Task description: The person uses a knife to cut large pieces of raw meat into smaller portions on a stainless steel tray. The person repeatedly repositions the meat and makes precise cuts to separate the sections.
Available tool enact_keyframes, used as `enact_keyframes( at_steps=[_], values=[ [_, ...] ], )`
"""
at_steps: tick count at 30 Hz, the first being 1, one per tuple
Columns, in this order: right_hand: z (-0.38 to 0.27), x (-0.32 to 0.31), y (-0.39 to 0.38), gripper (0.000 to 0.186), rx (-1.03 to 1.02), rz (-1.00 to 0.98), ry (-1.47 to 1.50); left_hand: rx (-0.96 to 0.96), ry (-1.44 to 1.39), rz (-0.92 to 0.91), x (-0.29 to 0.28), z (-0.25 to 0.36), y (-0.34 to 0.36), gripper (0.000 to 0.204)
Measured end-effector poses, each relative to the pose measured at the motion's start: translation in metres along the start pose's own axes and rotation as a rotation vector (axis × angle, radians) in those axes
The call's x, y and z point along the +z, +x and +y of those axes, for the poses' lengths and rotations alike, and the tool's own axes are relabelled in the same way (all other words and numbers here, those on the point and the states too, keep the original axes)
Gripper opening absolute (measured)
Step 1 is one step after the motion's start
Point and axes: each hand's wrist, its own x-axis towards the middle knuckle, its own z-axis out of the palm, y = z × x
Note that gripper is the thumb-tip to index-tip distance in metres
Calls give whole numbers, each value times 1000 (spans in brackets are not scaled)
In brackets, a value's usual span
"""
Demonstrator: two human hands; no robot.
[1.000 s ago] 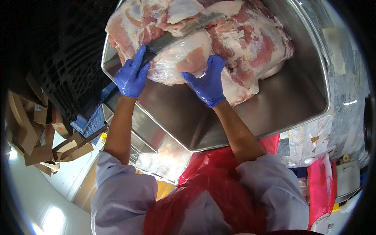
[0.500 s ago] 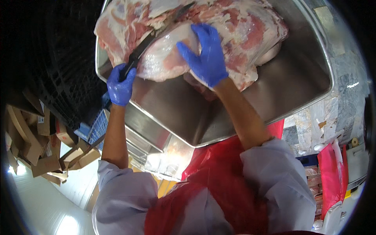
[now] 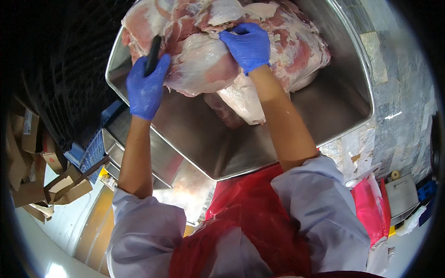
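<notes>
My left hand (image 3: 147, 90), in a blue glove, is closed round the black handle of a knife (image 3: 154, 54) at the left side of the meat; its blade is hard to make out. My right hand (image 3: 250, 48), gloved in blue too, grips the upper right edge of a pale, rounded piece of raw meat (image 3: 199, 67), fingertips curled at its top. Beneath and behind it lie large, fatty cuts of raw meat (image 3: 299, 58), heaped in a deep stainless steel tub (image 3: 340, 113). A darker red piece (image 3: 223, 111) shows low in the tub.
The tub's metal rim (image 3: 371, 95) runs between me and the meat. At left stand a dark plastic crate (image 3: 76, 69), a blue crate (image 3: 92, 150) and cardboard boxes (image 3: 30, 192). A smaller metal tray (image 3: 164, 160) sits below the tub. A red apron (image 3: 368, 208) hangs at right.
My right hand has gone from spread over the pale piece to gripping its edge, and the piece has shifted right. The knife, earlier angled up to the right across the meat, now points more upward.
</notes>
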Motion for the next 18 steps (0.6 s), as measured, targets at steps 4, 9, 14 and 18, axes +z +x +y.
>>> enact_keyframes(
  at_steps=[4, 9, 14, 18],
  values=[
    [-31, -8, -3, 72, -295, 370, -357, -96, 71, 62, -2, 3, 10, 34],
    [-25, 5, 42, 75, -516, -120, -314, -175, -153, 419, -14, -82, -13, 33],
    [13, -3, 90, 54, -570, -349, -9, -341, -794, 652, 58, -107, -5, 29],
    [9, 13, 86, 36, -322, -433, 453, -327, -1073, 837, 78, -116, -2, 48]
  ],
)
